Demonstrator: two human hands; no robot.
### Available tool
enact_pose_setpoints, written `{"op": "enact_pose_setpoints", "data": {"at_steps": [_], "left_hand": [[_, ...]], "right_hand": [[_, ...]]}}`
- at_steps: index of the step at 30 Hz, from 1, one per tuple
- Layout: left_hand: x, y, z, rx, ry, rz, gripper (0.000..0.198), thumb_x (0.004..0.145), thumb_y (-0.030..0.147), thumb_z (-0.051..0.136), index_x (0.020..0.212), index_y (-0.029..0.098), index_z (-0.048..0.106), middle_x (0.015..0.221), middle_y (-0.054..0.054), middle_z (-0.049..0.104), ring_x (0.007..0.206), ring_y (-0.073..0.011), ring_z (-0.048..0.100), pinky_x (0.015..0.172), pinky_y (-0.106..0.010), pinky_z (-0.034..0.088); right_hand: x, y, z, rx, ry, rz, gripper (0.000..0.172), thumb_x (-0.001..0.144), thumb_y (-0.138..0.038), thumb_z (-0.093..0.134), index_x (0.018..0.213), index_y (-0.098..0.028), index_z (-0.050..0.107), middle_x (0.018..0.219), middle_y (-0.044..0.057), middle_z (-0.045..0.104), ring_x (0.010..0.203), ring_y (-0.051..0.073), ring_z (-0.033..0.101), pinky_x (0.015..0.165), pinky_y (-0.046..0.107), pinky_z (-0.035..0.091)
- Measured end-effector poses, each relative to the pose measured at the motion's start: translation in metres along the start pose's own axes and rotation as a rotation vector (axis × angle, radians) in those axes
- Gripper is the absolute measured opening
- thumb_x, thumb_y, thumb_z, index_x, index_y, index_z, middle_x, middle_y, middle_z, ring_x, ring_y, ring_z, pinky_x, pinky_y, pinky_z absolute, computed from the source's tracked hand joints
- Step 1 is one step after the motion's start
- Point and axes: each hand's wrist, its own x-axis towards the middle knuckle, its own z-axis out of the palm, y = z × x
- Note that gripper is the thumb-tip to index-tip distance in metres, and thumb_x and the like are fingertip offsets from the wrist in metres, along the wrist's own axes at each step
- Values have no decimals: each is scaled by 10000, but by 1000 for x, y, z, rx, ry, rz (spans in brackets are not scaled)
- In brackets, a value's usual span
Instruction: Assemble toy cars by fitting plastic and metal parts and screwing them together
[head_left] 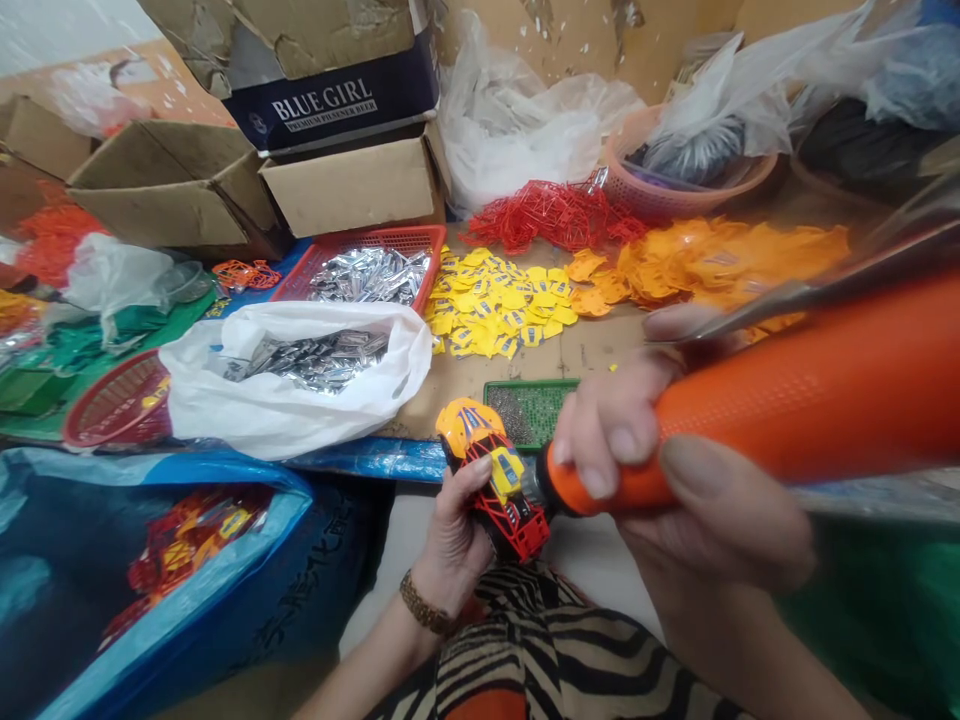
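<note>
My left hand (457, 525) is closed around a small toy car (495, 475) with an orange top, a yellow middle part and a red frame, held over my lap. My right hand (667, 450) grips a fat orange electric screwdriver (787, 400). Its dark tip touches the car's side next to the yellow part. A bracelet sits on my left wrist.
A small green tray of screws (529, 408) lies just behind the car. Behind it are piles of yellow parts (499, 300), orange parts (712, 260) and red frames (555, 215). A white bag (300, 380) and red basket (420, 240) hold silver pieces. A blue bag (150, 560) of finished cars sits left. Cardboard boxes stand behind.
</note>
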Motion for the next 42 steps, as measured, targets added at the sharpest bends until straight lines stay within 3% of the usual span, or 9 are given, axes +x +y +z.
{"op": "enact_pose_setpoints", "data": {"at_steps": [6,10,15,18,21,25,30,37,42], "left_hand": [[-1,-1,7,7,48,29,192,610,158,815,742,127,679,695,-17,732,606,-159,684,659,-263,576],[-3,-3,10,-2,115,25,176,612,137,804,722,121,668,650,-3,703,565,-134,655,575,-220,539],[-3,-3,10,-2,117,9,115,653,155,760,707,136,660,607,19,669,537,-128,620,563,-236,532],[-2,-2,8,22,106,19,142,654,138,752,641,147,611,647,1,695,554,-136,631,561,-238,524],[0,-1,4,2,75,0,140,649,145,770,697,140,639,713,-24,727,604,-162,670,650,-271,558],[3,1,-6,-42,-35,-81,234,668,213,775,874,139,689,784,-45,744,679,-208,702,807,-376,573],[7,7,-18,-53,-232,-201,373,717,402,741,945,111,695,801,-80,713,735,-215,675,744,-340,558],[7,8,-22,-26,-299,-188,388,713,419,736,964,126,693,842,-86,695,755,-223,657,816,-406,561],[8,8,-27,-2,-303,-176,398,682,385,762,981,134,688,943,-105,722,897,-293,683,901,-475,535]], "right_hand": [[-3,2,-4,-39,-17,-9,342,769,-145,722,1039,-292,571,646,-97,492,431,81,499,502,288,495],[-10,6,-9,-75,-91,-51,155,860,-131,582,874,-271,517,659,-82,500,472,86,479,553,308,460],[-14,13,-7,-90,-17,-49,269,808,-108,607,954,-309,504,624,-97,483,452,106,485,541,319,465],[-10,15,-7,-72,-54,-30,321,789,-136,662,1001,-321,508,621,-105,491,431,104,494,506,302,478],[-5,12,-10,-27,-117,-6,255,818,-164,664,971,-305,517,611,-109,485,404,89,481,478,277,477],[1,0,-15,57,-29,-15,329,775,-227,766,1021,-292,558,638,-96,523,433,86,503,495,277,485],[4,-6,-20,23,31,-35,416,698,-203,829,1029,-282,589,606,-88,540,416,94,507,454,269,471],[2,12,-26,-86,26,-10,229,758,-292,799,733,-215,584,603,-60,517,463,89,535,514,272,515],[4,19,-27,-136,73,-22,201,766,-292,787,715,-209,612,640,-69,528,467,74,548,535,274,530]]}}
